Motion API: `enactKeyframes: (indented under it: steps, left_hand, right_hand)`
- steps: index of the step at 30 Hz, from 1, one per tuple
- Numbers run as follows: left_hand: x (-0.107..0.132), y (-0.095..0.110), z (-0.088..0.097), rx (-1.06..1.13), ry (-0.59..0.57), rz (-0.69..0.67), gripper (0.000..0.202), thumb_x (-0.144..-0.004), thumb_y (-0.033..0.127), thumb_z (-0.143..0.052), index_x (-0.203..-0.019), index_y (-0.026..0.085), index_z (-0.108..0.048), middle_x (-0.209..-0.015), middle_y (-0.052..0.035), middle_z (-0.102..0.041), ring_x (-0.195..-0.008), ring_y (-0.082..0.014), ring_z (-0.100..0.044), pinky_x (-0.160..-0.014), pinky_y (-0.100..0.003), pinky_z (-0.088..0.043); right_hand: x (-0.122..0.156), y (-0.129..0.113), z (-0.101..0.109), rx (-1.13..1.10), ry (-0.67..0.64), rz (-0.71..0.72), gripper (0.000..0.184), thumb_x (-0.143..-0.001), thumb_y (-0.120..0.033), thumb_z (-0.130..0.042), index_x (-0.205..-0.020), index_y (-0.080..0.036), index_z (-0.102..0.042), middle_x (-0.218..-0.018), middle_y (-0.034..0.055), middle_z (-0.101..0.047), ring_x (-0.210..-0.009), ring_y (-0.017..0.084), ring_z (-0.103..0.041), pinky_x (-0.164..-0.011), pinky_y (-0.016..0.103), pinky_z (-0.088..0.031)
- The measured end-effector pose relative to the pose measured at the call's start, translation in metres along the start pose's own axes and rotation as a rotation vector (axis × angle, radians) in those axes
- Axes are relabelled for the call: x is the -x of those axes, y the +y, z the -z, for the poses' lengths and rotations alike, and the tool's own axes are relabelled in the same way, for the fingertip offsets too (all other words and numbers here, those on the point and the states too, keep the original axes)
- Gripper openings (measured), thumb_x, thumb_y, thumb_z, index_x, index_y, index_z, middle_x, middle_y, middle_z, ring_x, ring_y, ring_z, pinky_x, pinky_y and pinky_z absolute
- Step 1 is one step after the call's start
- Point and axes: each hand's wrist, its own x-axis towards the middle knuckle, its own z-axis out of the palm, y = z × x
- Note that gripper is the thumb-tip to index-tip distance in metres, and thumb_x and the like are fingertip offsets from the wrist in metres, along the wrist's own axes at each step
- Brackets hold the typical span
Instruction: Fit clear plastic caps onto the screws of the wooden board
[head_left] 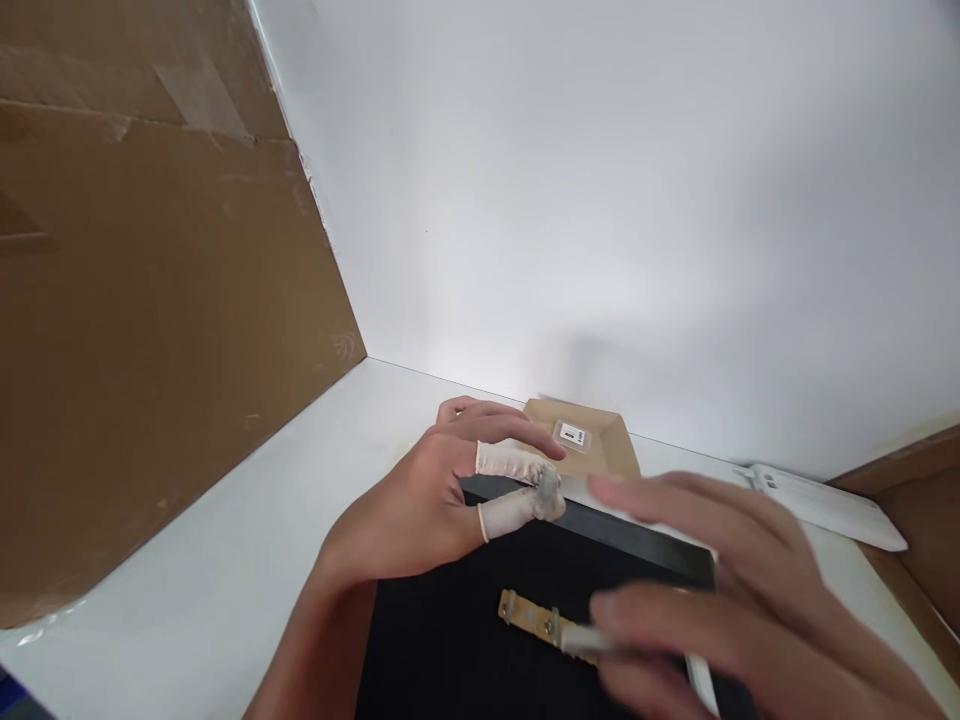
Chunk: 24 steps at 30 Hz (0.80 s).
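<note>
My left hand (442,490) is above a black mat, with pale finger cots (510,515) on its thumb and index finger. Those two fingertips pinch a small grey piece (550,490) too indistinct to name; the other fingers stretch outward. Lower down, a tan strip (534,617) with small metal clips lies across the black mat (442,650). My right hand (720,590) is over the strip's right end, smeared by motion, its upper finger held apart from the lower ones. A blurred white piece (589,640) shows at its lower fingertips; whether it is gripped I cannot tell.
Behind my hands, a tan tray (615,440) holds a small clear case (572,436) with a printed label. A long white object (832,505) lies at the right by the wall. Cardboard (165,300) rises on the left, and a white wall (600,200) stands behind.
</note>
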Motion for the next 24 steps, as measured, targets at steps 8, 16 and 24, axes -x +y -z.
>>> enactKeyframes:
  steps: [8,16,24]
  left_hand:
    - [-0.002,0.005,0.004,0.0,0.001,0.007,0.005,-0.095,0.032,-0.074,-0.094,0.031,-0.078,-0.122,0.0072,-0.075,-0.125,-0.0188,-0.06,-0.112,-0.037,-0.039]
    - [-0.001,0.001,0.004,0.028,-0.005,-0.003,0.003,-0.094,0.033,-0.075,-0.095,0.031,-0.078,-0.121,0.0096,-0.075,-0.123,-0.0162,-0.06,-0.112,-0.034,-0.038]
    - [-0.002,-0.002,0.004,0.031,-0.017,-0.002,0.004,-0.095,0.033,-0.075,-0.094,0.031,-0.077,-0.122,0.0099,-0.075,-0.123,-0.0162,-0.06,-0.111,-0.035,-0.037]
  right_hand:
    - [0.005,0.006,-0.003,0.386,0.109,-0.088,0.01,-0.095,-0.02,-0.067,-0.103,-0.024,-0.071,-0.142,0.008,-0.065,-0.117,0.027,-0.064,-0.102,0.045,-0.05]
    - [0.005,0.0,-0.006,0.23,0.071,0.023,0.011,-0.095,-0.016,-0.064,-0.096,-0.025,-0.072,-0.133,0.005,-0.071,-0.117,0.024,-0.066,-0.094,0.037,-0.056]
    - [0.011,-0.002,-0.001,0.087,-0.047,0.083,0.012,-0.098,-0.025,-0.061,-0.092,-0.028,-0.07,-0.141,-0.0006,-0.067,-0.121,0.022,-0.065,-0.088,0.033,-0.059]
